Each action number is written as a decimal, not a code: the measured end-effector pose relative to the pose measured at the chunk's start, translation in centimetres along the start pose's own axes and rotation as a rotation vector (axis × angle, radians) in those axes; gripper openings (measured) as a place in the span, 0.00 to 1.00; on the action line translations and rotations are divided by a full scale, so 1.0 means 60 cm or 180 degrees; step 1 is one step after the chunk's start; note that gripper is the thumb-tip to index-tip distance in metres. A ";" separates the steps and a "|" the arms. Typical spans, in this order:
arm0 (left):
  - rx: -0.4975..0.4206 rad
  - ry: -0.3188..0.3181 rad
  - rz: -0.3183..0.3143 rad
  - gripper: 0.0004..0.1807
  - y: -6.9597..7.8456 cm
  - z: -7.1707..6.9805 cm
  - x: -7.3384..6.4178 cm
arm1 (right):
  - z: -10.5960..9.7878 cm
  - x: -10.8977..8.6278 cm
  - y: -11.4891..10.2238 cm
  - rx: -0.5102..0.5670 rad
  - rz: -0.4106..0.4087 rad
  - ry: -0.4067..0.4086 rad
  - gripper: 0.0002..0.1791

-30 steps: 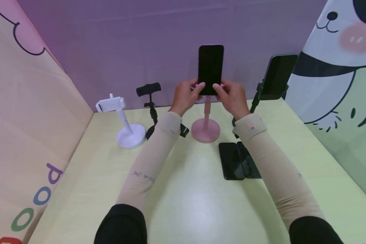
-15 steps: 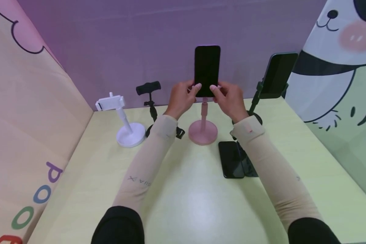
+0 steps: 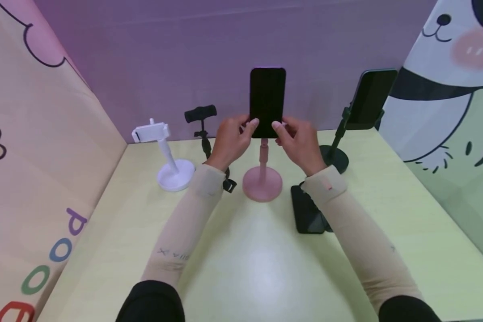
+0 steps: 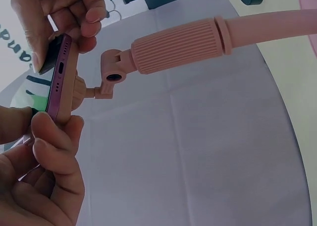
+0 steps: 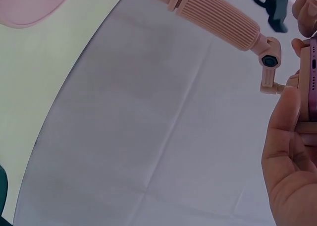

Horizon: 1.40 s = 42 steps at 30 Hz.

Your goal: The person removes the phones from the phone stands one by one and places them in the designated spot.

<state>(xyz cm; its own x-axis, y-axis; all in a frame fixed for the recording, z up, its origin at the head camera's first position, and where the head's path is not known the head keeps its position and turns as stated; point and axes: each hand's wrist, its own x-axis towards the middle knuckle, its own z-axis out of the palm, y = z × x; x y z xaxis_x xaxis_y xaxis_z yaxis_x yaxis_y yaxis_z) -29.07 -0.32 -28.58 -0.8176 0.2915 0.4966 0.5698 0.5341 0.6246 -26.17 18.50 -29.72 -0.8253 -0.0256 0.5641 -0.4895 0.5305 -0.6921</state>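
Observation:
A dark-screened smartphone [image 3: 267, 100] stands upright in the holder of a pink phone stand [image 3: 262, 185]. My left hand [image 3: 229, 141] pinches the phone's lower left side, thumb on the front and fingers behind. On the opposite side my right hand [image 3: 301, 143] grips the lower right edge the same way. From below, in the left wrist view, the phone's purple bottom edge [image 4: 59, 77] lies against the pink holder [image 4: 74, 89], which joins a hinged, ribbed neck [image 4: 178, 45]. The right wrist view shows my right fingers [image 5: 285, 122] alongside the holder.
On the left stand a white phone stand [image 3: 176, 175] and a black stand [image 3: 201, 114], partly behind my left arm. To the right, a dark stand [image 3: 336, 156] carries another phone [image 3: 371, 100]. Black phones [image 3: 306, 210] lie on the table [image 3: 241, 268], partly under my right forearm.
Both hands, the phone and the pink stand have shifted left and closer to me together. The grip on the phone stays the same. The head view has turned slightly.

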 end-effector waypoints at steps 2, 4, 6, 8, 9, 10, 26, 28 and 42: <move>-0.0001 0.0026 0.0036 0.16 0.000 -0.005 -0.011 | 0.003 -0.006 -0.005 0.0042 -0.0035 -0.0026 0.17; -0.0008 0.0072 0.0091 0.15 0.001 -0.011 -0.021 | 0.005 -0.014 -0.011 0.0068 -0.0027 -0.0058 0.17; -0.0007 0.0104 0.0136 0.15 0.002 -0.017 -0.031 | 0.007 -0.021 -0.017 0.0077 -0.0019 -0.0089 0.17; 0.0007 0.0130 0.0168 0.15 0.004 -0.023 -0.040 | 0.010 -0.027 -0.024 0.0078 0.0007 -0.0109 0.18; 0.0022 0.0149 0.0186 0.15 0.005 -0.026 -0.045 | 0.011 -0.031 -0.028 0.0081 0.0009 -0.0115 0.18; 0.0044 0.0165 0.0209 0.15 0.007 -0.030 -0.049 | 0.012 -0.034 -0.032 0.0085 0.0009 -0.0122 0.18; 0.0284 -0.0169 0.0629 0.18 0.019 -0.104 -0.113 | 0.034 -0.091 -0.081 0.0022 -0.0292 -0.0130 0.17; 0.0315 -0.0317 0.0636 0.17 0.023 -0.115 -0.117 | 0.034 -0.098 -0.087 0.0014 -0.0324 -0.0144 0.17; 0.0133 -0.0999 0.0621 0.12 0.041 -0.165 -0.150 | 0.032 -0.137 -0.116 0.0103 -0.0534 -0.0280 0.12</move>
<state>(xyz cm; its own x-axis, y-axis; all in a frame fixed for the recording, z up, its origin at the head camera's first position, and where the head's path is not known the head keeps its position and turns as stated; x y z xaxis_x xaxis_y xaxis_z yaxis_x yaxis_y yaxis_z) -19.51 -9.51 -25.54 -0.6833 0.6166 0.3909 0.7188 0.4745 0.5081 -16.52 13.37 -30.43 -0.7521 -0.1861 0.6323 -0.6299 0.4851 -0.6065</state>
